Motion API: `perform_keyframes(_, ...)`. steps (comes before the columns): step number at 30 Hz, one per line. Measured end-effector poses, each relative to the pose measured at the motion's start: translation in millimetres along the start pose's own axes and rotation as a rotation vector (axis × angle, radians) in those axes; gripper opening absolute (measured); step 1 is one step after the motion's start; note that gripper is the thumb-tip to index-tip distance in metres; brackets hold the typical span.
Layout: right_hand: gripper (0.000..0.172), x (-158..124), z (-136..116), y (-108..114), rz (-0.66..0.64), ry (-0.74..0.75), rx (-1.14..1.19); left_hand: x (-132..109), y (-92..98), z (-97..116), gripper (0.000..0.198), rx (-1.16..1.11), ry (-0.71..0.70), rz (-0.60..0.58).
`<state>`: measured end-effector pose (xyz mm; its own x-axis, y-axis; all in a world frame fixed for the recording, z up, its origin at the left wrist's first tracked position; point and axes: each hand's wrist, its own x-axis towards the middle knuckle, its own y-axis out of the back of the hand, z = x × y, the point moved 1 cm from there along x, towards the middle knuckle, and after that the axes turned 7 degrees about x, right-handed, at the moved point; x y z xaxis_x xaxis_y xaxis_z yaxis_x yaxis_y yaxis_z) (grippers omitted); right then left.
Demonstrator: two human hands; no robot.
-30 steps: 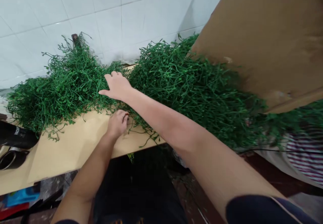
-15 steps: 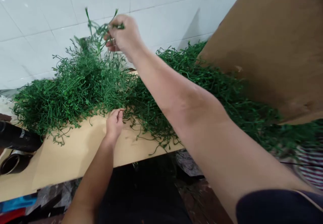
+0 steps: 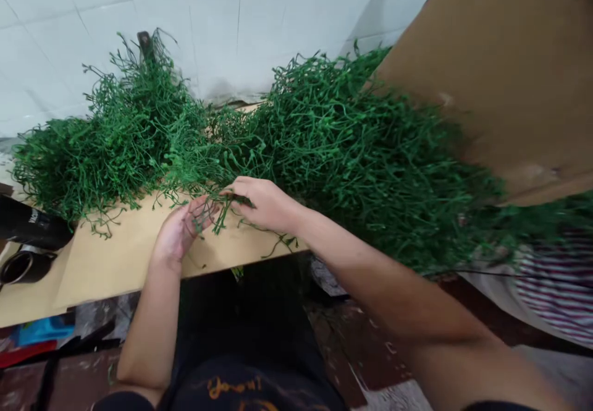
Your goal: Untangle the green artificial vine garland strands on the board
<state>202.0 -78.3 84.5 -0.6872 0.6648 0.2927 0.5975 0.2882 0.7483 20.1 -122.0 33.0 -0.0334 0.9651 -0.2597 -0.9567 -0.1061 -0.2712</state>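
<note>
Thin green branching stems, like artificial foliage, are pinched by my right hand (image 3: 266,204) over the front of the tan board. Its thumb and fingers close on a small green sprig (image 3: 221,216) that hangs down between my hands. My left hand (image 3: 183,228) is turned palm up just to the left, fingers stretched out and apart, with strands of the sprig lying across them. Behind my hands lie a left heap of green stems (image 3: 134,127) and a larger right heap (image 3: 343,139), which meet in the middle.
A tan board (image 3: 120,247) covers the work surface. At its left stand a black cylinder (image 3: 32,222) and a dark cup (image 3: 25,266). A large brown cardboard sheet (image 3: 519,77) leans over the right heap. White tiled wall (image 3: 287,15) stands behind; striped cloth (image 3: 556,281) lies at right.
My right hand has come down from above the left heap to the board's front, bringing a sprig. My left hand has turned palm up and opened, moving slightly left.
</note>
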Motion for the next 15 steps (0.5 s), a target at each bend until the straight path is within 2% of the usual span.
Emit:
perform_keyframes(3,0.026,-10.8,5.3,-17.8,-0.006,-0.048,0.041,-0.8,-17.3,-7.2,0.032,-0.065,0.033,-0.028)
perform_keyframes(7,0.025,-16.2,5.3,-33.1,0.003,-0.113,0.029,6.5,-33.4,-1.1,0.035,-0.072,0.0,-0.012)
perform_keyframes(10,0.025,-19.0,6.6,-38.3,0.057,-0.173,0.074,13.0,-31.9,7.2,0.029,-0.008,-0.066,0.059)
perform_keyframes(15,0.026,-22.7,10.3,-42.7,0.143,-0.239,0.311,20.9,-23.9,13.0,0.023,0.012,-0.114,0.088)
